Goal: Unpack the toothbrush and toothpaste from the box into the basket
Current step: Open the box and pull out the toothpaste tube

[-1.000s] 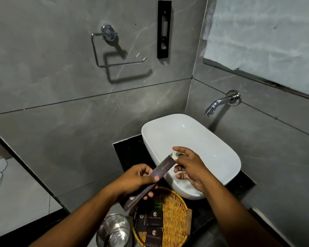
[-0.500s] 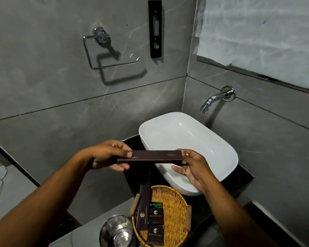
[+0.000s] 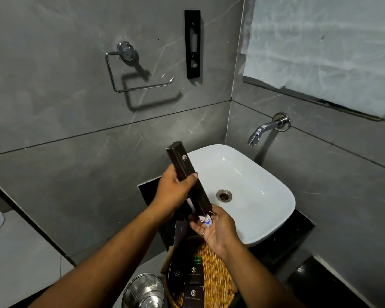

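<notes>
My left hand (image 3: pixel 176 190) grips a long dark brown box (image 3: pixel 182 165) and holds it tilted, its open end pointing down. A small white and blue item (image 3: pixel 207 220), likely the toothpaste or toothbrush tip, pokes out of that lower end into my right hand (image 3: pixel 216 232), whose cupped fingers close around it. Both hands hover above the round wicker basket (image 3: pixel 218 270), between it and the sink. The rest of the box's contents is hidden inside.
The basket holds several small dark boxes (image 3: pixel 193 272) and a long dark box (image 3: pixel 180 234) leaning on its rim. A steel bin (image 3: pixel 142 292) stands left of it. Behind sits a white basin (image 3: pixel 249 181) under a wall tap (image 3: pixel 265 128), with grey tiled walls around.
The box went from level between both hands to steeply tilted, open end down. My right hand dropped beneath that end, where a white and blue item now shows.
</notes>
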`<state>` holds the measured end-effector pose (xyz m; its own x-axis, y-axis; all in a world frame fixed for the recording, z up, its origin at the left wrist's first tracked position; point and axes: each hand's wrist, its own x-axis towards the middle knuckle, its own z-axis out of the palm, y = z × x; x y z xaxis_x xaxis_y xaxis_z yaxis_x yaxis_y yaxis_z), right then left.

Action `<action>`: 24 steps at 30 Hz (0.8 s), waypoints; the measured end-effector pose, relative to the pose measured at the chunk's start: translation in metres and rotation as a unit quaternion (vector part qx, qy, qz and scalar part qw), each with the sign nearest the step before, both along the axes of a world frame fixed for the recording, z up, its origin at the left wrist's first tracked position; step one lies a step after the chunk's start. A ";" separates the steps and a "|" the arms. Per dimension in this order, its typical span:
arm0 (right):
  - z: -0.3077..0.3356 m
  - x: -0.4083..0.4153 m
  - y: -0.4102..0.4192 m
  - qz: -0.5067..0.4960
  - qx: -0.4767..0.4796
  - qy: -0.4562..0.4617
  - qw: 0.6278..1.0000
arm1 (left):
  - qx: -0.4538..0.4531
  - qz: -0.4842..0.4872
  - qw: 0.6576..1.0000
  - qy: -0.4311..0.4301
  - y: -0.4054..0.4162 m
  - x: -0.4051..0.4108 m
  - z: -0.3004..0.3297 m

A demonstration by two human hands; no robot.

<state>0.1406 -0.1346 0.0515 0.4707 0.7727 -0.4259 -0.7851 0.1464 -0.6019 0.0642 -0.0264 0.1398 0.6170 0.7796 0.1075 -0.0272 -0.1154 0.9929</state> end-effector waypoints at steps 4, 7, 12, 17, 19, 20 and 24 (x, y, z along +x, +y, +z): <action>0.001 -0.003 0.002 -0.022 -0.055 0.006 0.998 | 0.081 0.003 0.997 0.008 -0.010 -0.001 0.012; 0.002 -0.002 0.001 -0.024 -0.089 -0.008 0.996 | 0.097 0.009 0.995 0.010 -0.013 -0.003 0.018; -0.001 -0.003 0.000 -0.028 -0.123 -0.016 0.992 | 0.136 -0.008 0.991 0.020 -0.017 0.001 0.032; -0.004 0.000 0.000 -0.032 -0.127 -0.042 0.991 | 0.130 -0.002 0.991 0.007 -0.016 -0.006 0.036; -0.005 0.003 -0.001 -0.044 -0.125 -0.057 0.990 | 0.071 0.004 0.997 -0.024 -0.017 -0.010 0.034; -0.006 0.004 -0.001 -0.051 -0.123 -0.064 0.989 | 0.041 0.015 0.998 -0.040 -0.017 -0.011 0.034; -0.007 0.012 0.001 -0.102 -0.143 -0.097 0.980 | -0.031 0.109 0.986 -0.126 -0.002 -0.018 0.045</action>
